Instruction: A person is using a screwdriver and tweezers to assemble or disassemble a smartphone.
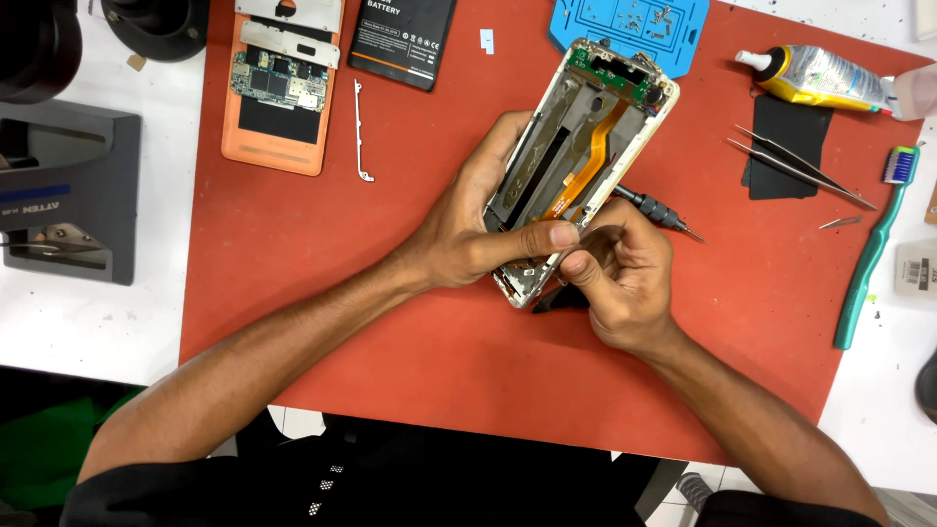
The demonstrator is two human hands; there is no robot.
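Head view: left hand (468, 229) grips opened phone frame (576, 161) from side, thumb pressed across lower end, frame lifted off red work mat (322, 293), tilted. Right hand (620, 278) pinches at frame's bottom edge, fingertips closed tight; what they pinch is hidden. Judgement: steady frame firmly, work near orange flex cable (595, 146) gently, avoid tearing. Screwdriver (656, 210) lies just behind right hand. Mat holds tweezers (800, 166), battery (402, 39), orange-cased phone (278, 88), blue screw tray (630, 24); glue tube (815, 76), green toothbrush (869, 254) at mat's edge on white bench.
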